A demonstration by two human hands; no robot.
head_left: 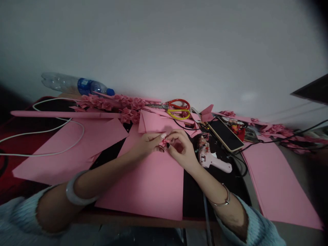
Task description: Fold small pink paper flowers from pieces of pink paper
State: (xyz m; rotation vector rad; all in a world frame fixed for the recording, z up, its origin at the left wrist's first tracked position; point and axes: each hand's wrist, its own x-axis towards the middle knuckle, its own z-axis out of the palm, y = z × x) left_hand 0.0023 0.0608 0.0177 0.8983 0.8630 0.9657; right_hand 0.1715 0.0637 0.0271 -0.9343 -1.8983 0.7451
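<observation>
My left hand [147, 143] and my right hand [180, 148] meet over the middle of the table, fingertips pinched together on a small folded pink paper piece [164, 142]. Both hands hover just above a large pink paper sheet [151, 184] lying on the dark tabletop. A pale bangle circles my left wrist and a thin metal one my right. Just right of my right hand lies a pink glue gun [211, 158].
Along the wall lie a row of folded pink paper flowers [112, 104], a plastic bottle [77, 85] on its side, and red and yellow scissors [179, 108]. A phone [225, 134] rests at right, with black cables. White cable [51, 131] loops at left. More pink sheets [276, 186] lie right.
</observation>
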